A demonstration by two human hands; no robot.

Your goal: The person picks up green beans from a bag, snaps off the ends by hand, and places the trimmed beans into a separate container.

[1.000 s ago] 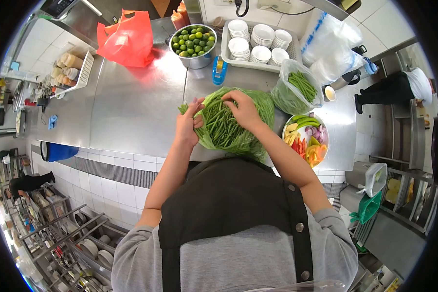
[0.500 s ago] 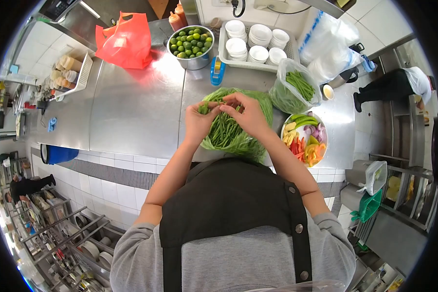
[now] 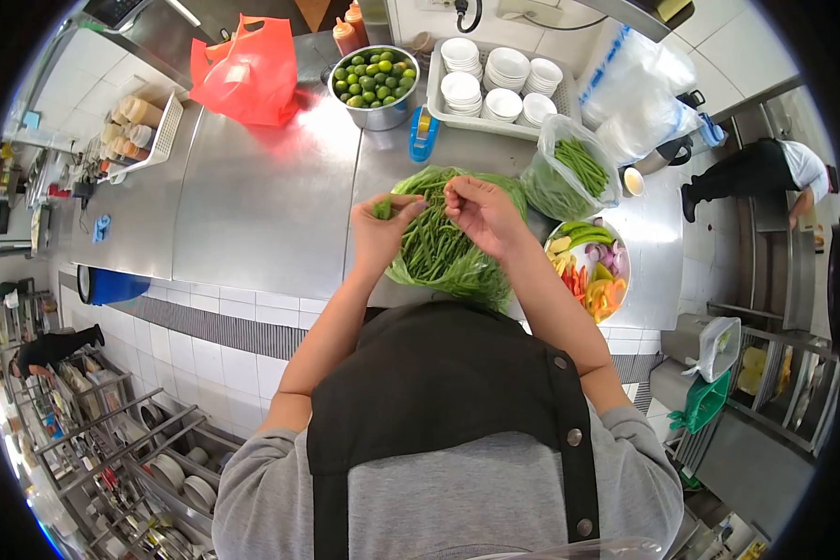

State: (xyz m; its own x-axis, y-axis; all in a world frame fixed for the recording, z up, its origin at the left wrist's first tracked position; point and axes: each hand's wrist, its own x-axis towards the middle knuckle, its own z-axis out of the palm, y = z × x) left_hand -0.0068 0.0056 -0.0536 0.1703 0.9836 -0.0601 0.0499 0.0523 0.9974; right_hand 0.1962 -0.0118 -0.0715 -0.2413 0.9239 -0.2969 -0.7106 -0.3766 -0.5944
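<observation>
A clear green plastic bag lies open on the steel counter with a heap of thin green stems inside. Over the heap's left side, my left hand is closed on a small leafy green piece. My right hand hovers above the right side of the heap, its fingertips pinched together; whatever is between them is too small to name. To the right stands a second clear bag holding cut green pieces. Below it is a plate of sliced peppers, onion and other vegetables.
Behind the bags are a pot of limes, a blue tape dispenser and a white tray of small dishes. A red bag stands on the steel counter. Other people stand at far right and far left.
My hands have moved apart; they were together over the stems, and my right hand has turned, its fingers curled in. The camera view has shifted slightly.
</observation>
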